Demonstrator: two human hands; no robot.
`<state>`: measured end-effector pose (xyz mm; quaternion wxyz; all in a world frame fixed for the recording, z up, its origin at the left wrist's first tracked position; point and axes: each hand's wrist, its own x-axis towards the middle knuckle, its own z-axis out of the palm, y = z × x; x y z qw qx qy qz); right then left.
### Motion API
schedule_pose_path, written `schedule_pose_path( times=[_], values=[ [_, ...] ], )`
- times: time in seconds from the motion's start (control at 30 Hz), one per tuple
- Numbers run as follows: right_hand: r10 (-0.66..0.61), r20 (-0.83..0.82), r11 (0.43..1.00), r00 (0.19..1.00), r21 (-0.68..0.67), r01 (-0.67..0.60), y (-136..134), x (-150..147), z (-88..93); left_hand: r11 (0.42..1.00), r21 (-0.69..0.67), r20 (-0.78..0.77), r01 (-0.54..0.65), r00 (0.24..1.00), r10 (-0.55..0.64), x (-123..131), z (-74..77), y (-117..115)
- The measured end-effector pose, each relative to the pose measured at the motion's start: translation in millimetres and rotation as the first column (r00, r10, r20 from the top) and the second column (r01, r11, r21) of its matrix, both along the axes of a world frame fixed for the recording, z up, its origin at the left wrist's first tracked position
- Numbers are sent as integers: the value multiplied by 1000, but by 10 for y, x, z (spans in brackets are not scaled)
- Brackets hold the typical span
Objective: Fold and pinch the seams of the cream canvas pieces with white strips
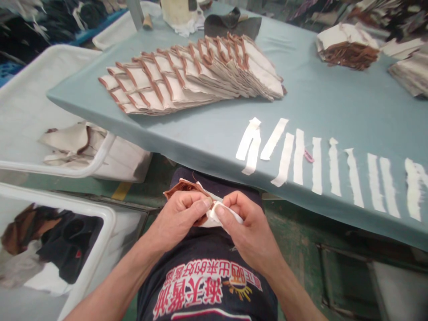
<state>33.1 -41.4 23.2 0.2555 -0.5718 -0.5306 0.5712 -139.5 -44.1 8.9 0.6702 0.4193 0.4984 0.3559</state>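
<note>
On my lap lies a cream fabric piece with a brown lining (182,186), partly covered by my hands. My left hand (187,209) pinches its edge between thumb and fingers. Right beside it, my right hand (245,220) is closed on a white cloth strip (236,215), with the thumb pressing it against the fabric piece. The two thumbs nearly meet. Similar white strips (316,165) lie spaced out in a row along the near edge of the table, and a small pink clip (308,156) rests among them.
A blue-green covered table (207,129) stands in front of me, bearing a fanned stack of cream and brown fabric pieces (190,73). Another bundle (347,44) lies at the back right. White plastic bins (110,232) with fabric scraps stand on my left.
</note>
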Motion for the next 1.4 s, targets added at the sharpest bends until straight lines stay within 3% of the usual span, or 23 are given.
schedule_pose_path(
  times=[0.2, 0.53, 0.63, 0.77, 1.0, 1.2, 1.4],
  values=[
    [-45, -3, 995, 999, 86, 45, -30, -90, -5, 998, 10, 36, -60, 998, 60, -23, 6, -41],
    [-47, 22, 990, 999, 132, 44, -26, -143, -18, 993, 113, 18, -31, 999, 29, -132, -1, -93],
    [-54, 10, 989, 998, 140, 52, -31, -145, -52, 997, 70, -37, -23, 999, 25, -98, 53, -101],
    [-73, -4, 988, 997, 139, 73, -53, -160, -111, 985, 100, -179, -143, 971, 159, 21, 72, -119],
    [-111, -208, 994, 972, -31, 107, -88, -198, -192, 953, 194, -315, -232, 905, 284, 133, 12, -205],
    [-163, -312, 970, 936, -224, 94, -86, -175, -218, 956, 216, -359, -196, 895, 265, 150, 38, -203],
    [-131, -347, 969, 929, -243, 46, -88, -139, -315, 959, 247, -373, -141, 899, 228, 191, 15, -150]
  ],
)
